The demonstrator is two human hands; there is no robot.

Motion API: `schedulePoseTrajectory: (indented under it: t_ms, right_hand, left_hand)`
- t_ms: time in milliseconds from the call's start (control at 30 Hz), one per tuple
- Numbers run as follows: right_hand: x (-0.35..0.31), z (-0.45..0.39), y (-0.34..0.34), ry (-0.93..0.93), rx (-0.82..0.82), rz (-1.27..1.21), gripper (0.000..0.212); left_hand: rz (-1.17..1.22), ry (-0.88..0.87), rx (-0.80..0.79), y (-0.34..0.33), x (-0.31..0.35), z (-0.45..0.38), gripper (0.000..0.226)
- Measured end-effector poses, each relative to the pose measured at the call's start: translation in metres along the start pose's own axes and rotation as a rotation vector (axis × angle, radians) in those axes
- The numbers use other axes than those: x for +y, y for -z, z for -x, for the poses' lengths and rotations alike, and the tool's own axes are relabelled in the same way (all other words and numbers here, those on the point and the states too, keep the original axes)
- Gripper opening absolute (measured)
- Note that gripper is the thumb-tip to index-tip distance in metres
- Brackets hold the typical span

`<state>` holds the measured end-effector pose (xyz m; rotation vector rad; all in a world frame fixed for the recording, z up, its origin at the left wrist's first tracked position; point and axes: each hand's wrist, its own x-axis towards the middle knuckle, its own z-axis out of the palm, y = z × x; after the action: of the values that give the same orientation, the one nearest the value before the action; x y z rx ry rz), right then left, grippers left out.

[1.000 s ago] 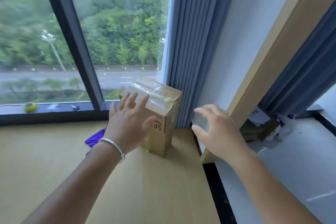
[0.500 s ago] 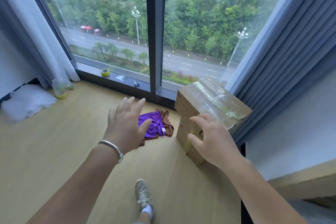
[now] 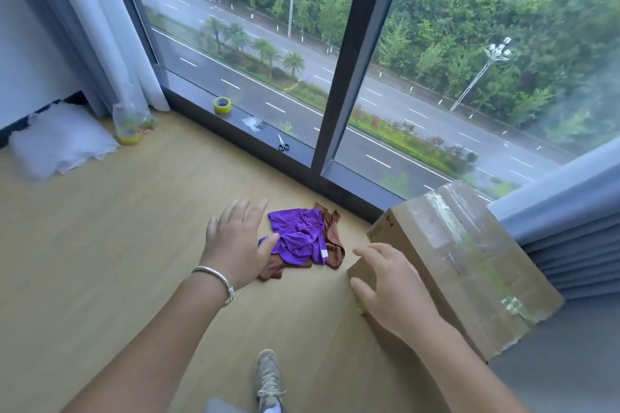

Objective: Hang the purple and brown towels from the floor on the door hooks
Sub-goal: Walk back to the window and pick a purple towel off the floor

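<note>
A crumpled purple towel (image 3: 299, 238) lies on the wooden floor just inside the window, on top of a brown towel (image 3: 332, 238) whose edges stick out at its right and lower left. My left hand (image 3: 235, 241), with a silver bangle on the wrist, hovers spread just left of the pile and covers part of it. My right hand (image 3: 389, 288) is held out to the right of the towels, in front of the cardboard box, fingers loosely spread. Both hands hold nothing. No door or hooks are in view.
A taped cardboard box (image 3: 459, 261) stands right of the towels, against blue curtains (image 3: 570, 231). A yellow tape roll (image 3: 222, 105) and scissors (image 3: 282, 143) lie on the window ledge. A plastic bag (image 3: 129, 122) and white padding (image 3: 60, 141) sit at left. My shoe (image 3: 268, 379) is below.
My view has swung left and down from the box and wall to the floor by the window. The towels are now fully in sight and both hands have come nearer to them.
</note>
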<state>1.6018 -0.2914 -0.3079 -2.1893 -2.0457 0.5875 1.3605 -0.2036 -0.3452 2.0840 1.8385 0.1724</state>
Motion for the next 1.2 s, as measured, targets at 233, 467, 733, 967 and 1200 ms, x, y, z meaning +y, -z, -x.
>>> schedulePoseTrajectory:
  t_ms: [233,467,733,967,1200]
  right_hand:
    - [0.009,-0.087,-0.043,0.031,-0.141,0.022,0.048]
    - [0.035,-0.193,-0.079,0.078,-0.175,-0.004,0.045]
    - [0.08,-0.368,-0.155,0.061,-0.239,-0.107,0.049]
    - [0.126,-0.489,-0.277,0.006,-0.353,-0.019,0.049]
    - [0.196,-0.547,-0.44,0.002,-0.473,0.126,0.047]
  left_hand:
    - [-0.014,-0.003,-0.085,-0.037,-0.022,-0.071,0.064]
    - [0.004,0.031,-0.149,-0.085,-0.03,-0.154,0.061]
    - [0.055,0.156,-0.228,-0.182,-0.062,-0.283,0.058]
    - [0.129,0.189,-0.317,-0.319,-0.114,-0.37,0.058]
    - [0.13,0.116,-0.433,-0.49,-0.179,-0.414,0.053]
